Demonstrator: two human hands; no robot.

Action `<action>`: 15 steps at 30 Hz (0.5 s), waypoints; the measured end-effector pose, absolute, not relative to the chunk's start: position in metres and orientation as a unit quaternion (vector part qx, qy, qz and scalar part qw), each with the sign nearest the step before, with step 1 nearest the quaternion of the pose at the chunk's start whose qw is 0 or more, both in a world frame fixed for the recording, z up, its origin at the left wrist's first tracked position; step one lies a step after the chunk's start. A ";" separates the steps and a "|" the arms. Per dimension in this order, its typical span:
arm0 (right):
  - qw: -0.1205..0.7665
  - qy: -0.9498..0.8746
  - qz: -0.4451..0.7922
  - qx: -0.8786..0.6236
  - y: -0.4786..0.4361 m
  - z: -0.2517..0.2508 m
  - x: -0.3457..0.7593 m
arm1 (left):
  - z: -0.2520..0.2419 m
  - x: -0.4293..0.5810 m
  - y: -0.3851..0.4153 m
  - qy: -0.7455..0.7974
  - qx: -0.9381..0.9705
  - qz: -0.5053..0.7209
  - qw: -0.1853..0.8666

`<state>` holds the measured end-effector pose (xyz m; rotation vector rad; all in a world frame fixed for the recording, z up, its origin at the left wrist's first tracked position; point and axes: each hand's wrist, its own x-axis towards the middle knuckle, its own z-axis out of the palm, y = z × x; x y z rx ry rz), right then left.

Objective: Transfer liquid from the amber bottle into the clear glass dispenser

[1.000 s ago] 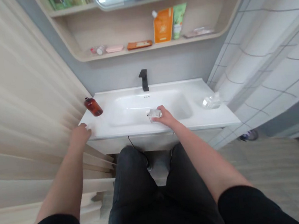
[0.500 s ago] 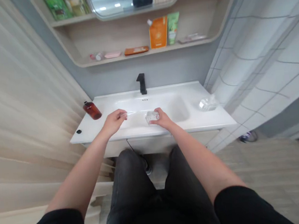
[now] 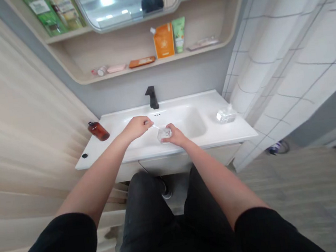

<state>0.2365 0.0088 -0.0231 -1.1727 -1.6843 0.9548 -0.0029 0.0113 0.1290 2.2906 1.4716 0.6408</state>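
My right hand grips a small clear glass bottle over the front rim of the white sink. My left hand is closed in a pinch on a thin clear stick-like piece whose tip points down at the bottle's top. The two hands are close together above the basin. A small black cap lies on the counter's left front corner, apart from both hands.
A brown bottle lies on the counter's left side. A black faucet stands behind the basin. A clear bottle lies at the right. Packets and tubes fill the wooden shelf below the mirror. Tiled wall on the right.
My left hand left the counter's left corner, where the black cap now lies, and came over the basin to the clear bottle holding the thin piece. The right hand stayed on the bottle.
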 end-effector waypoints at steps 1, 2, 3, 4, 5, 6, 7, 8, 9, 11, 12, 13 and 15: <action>0.425 -0.675 0.380 -0.468 0.008 -0.023 0.236 | 0.128 -0.001 0.014 0.510 0.814 0.220 0.169; 0.425 -0.677 0.379 -0.467 0.008 -0.022 0.236 | 0.127 0.002 0.016 0.501 0.823 0.212 0.163; 0.425 -0.677 0.378 -0.467 0.008 -0.022 0.236 | 0.126 0.006 0.019 0.492 0.832 0.202 0.155; 0.424 -0.678 0.378 -0.467 0.008 -0.022 0.236 | 0.123 0.010 0.022 0.485 0.841 0.193 0.145; 0.423 -0.678 0.379 -0.467 0.008 -0.022 0.236 | 0.120 0.015 0.024 0.479 0.847 0.188 0.136; 0.420 -0.678 0.380 -0.468 0.008 -0.022 0.236 | 0.115 0.020 0.026 0.477 0.849 0.188 0.129; 0.417 -0.678 0.380 -0.471 0.008 -0.022 0.236 | 0.109 0.025 0.027 0.477 0.848 0.192 0.124; 0.415 -0.677 0.379 -0.475 0.009 -0.022 0.236 | 0.101 0.029 0.028 0.480 0.845 0.200 0.123; 0.413 -0.677 0.377 -0.478 0.009 -0.021 0.237 | 0.093 0.033 0.028 0.485 0.840 0.211 0.124; 0.413 -0.675 0.375 -0.484 0.010 -0.022 0.237 | 0.073 0.038 0.027 0.494 0.823 0.245 0.140; 0.413 -0.674 0.375 -0.484 0.010 -0.022 0.237 | 0.061 0.040 0.026 0.500 0.807 0.271 0.156; 0.412 -0.674 0.376 -0.484 0.011 -0.022 0.237 | 0.050 0.040 0.026 0.507 0.786 0.305 0.178; 0.411 -0.675 0.375 -0.484 0.012 -0.023 0.238 | 0.027 0.041 0.024 0.511 0.732 0.384 0.236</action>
